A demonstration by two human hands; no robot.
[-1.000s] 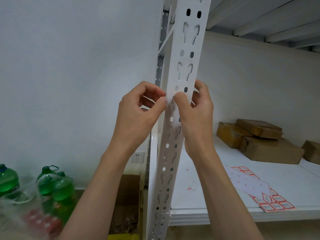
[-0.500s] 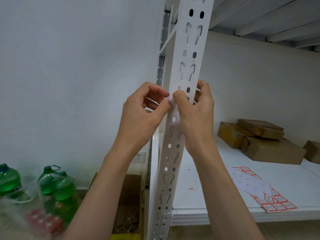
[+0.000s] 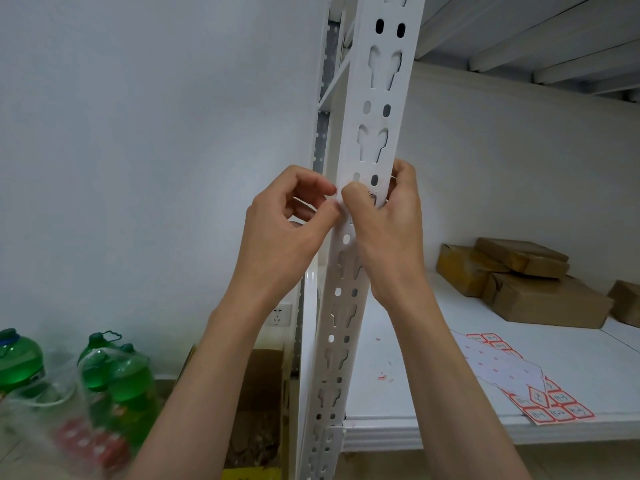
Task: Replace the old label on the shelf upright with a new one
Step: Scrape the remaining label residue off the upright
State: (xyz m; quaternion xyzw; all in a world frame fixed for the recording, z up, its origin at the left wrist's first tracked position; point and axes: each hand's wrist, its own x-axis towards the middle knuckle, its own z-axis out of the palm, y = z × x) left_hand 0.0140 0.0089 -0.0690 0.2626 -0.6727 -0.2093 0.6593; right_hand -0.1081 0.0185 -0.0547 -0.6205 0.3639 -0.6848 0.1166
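Pinching the label (image 3: 337,202) on the upright (image 3: 375,109) with my left hand (image 3: 284,233), I'm bracing the post with my curled right hand (image 3: 388,223); it's thin, tearable paper, best taken by its edge.

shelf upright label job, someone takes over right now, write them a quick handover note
Left hand: fingers pinch at the left edge of the shelf upright.
Right hand: thumb pressed on the upright's face, fingers wrapped behind it.
The label itself is hidden under the fingers, so old or new cannot be told.
Label sheet lies on the shelf board.
Left: check the label, press it flat.
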